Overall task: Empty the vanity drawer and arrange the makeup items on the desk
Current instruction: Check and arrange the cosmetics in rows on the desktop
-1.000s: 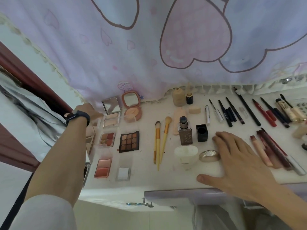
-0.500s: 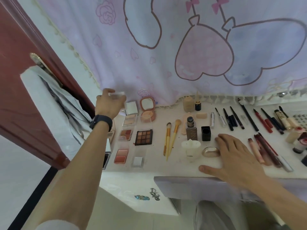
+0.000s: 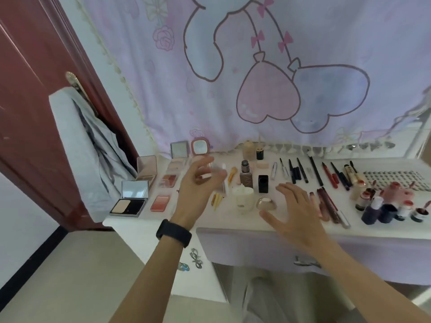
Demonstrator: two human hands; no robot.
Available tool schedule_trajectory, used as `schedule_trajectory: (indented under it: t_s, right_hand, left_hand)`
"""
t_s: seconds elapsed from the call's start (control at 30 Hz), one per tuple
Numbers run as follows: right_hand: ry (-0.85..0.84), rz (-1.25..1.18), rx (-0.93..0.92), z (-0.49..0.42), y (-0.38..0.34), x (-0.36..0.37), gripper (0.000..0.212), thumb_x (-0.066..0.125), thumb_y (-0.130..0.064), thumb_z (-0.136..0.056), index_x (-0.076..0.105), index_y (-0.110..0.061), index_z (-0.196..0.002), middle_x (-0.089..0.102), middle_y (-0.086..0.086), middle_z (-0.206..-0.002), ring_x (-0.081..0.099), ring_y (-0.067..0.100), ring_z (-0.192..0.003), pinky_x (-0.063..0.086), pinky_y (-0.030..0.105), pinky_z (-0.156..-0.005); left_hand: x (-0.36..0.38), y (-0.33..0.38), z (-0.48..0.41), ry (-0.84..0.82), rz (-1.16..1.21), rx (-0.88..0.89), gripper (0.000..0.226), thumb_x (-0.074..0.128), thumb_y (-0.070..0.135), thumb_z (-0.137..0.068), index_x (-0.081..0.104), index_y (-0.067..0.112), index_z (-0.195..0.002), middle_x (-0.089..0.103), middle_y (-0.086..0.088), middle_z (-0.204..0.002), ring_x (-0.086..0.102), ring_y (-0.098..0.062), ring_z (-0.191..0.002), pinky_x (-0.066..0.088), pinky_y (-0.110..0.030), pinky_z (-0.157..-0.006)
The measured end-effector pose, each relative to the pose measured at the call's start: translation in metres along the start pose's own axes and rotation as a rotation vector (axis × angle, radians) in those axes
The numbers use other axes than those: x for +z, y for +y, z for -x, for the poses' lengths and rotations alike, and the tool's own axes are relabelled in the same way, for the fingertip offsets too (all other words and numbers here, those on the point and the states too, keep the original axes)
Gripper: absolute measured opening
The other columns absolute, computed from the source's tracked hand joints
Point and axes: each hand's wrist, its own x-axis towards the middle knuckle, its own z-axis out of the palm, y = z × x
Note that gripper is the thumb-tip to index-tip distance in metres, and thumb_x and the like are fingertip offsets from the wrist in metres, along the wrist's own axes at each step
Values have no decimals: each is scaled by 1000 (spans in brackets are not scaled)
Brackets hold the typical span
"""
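Note:
The white desk (image 3: 233, 226) carries rows of makeup. Open palettes and a mirrored powder compact (image 3: 130, 201) lie at the left, beside a pink blush (image 3: 160, 203). My left hand (image 3: 198, 185), blurred by motion, hovers over the palettes and brushes (image 3: 217, 199) and holds a small clear case (image 3: 217, 171). My right hand (image 3: 295, 206) lies flat on the desk with fingers spread, next to a gold compact (image 3: 266, 203) and a white jar (image 3: 243, 198). A foundation bottle (image 3: 245, 176) and a black cube (image 3: 263, 183) stand behind them. The drawer front (image 3: 256, 249) shows below the desk edge.
Pencils and liners (image 3: 314, 171) lie in a row at the back right, lip pencils (image 3: 328, 203) nearer, and nail polish bottles (image 3: 384, 207) at the far right. A heart-printed cloth (image 3: 268, 96) hangs behind. A red-brown door (image 3: 35, 113) with a grey garment (image 3: 77, 148) stands left.
My left hand has come from the desk's back left corner to the middle, carrying the small clear case. My right hand stays flat in place. The view has tilted up.

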Motion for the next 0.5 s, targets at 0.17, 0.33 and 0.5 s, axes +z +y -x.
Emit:
schedule_trajectory:
  t_s: [0.17,0.33,0.5]
  right_hand:
    - [40,-833,164,33,-16,-41,66,55,-81,-77,69,-25,-109,75,-10,-105,69,7,-101,56,29,-90]
    - [-111,-1022,373,48,-4,-80,40,62,-40,-85,73,-12,-111,78,10,-93,76,25,-88,58,34,-79]
    - [-40,-984,465,59,26,-98,18,72,-14,-88,75,-11,-106,78,9,-87,76,24,-80,59,23,-68]
  left_hand:
    - [44,-14,42,-171,-35,83,62,88,26,-73,57,37,-125,69,5,-115,68,-12,-105,57,-24,-83]
    - [95,-16,61,-310,-311,202,79,89,39,-70,44,39,-135,62,17,-120,58,4,-108,44,-8,-89]
    - [133,-16,68,-392,-524,353,85,81,54,-71,34,44,-141,57,19,-131,52,2,-117,48,-25,-99]
